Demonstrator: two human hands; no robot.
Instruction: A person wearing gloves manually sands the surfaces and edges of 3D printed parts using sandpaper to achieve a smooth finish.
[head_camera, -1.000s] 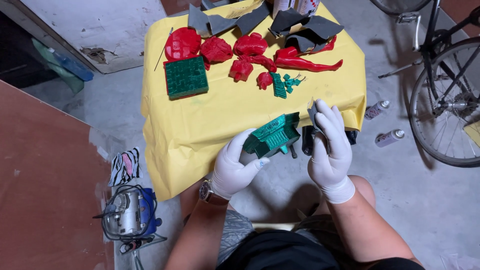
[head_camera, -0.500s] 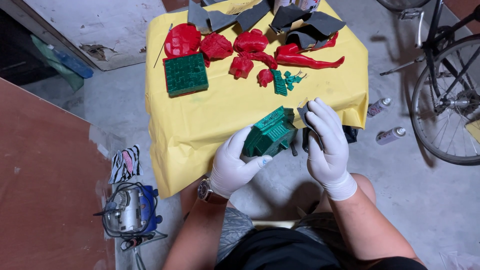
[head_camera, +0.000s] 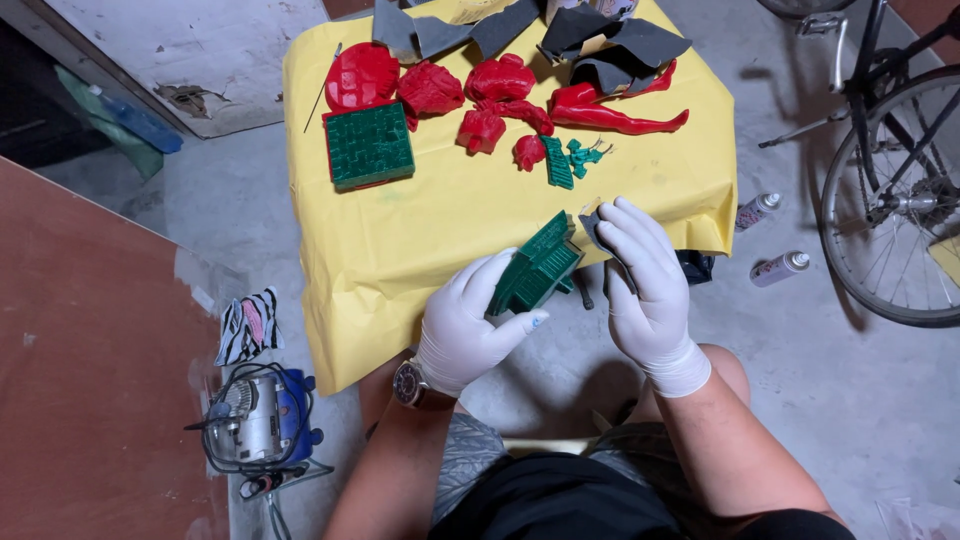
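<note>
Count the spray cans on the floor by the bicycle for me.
2. One spray can lies just off the yellow table's right edge; the other spray can lies slightly nearer, beside the bicycle wheel. More may be hidden under the table.

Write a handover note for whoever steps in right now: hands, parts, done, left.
Left hand: gloved, gripping the green ridged part from below.
Right hand: gloved, pressing a small grey sanding sheet against that part's edge.
On the yellow-covered table: red parts, a green square panel, small green pieces, grey sanding sheets.
Done: cannot tell how much is sanded.
Left: the table pieces lie untouched.
</note>
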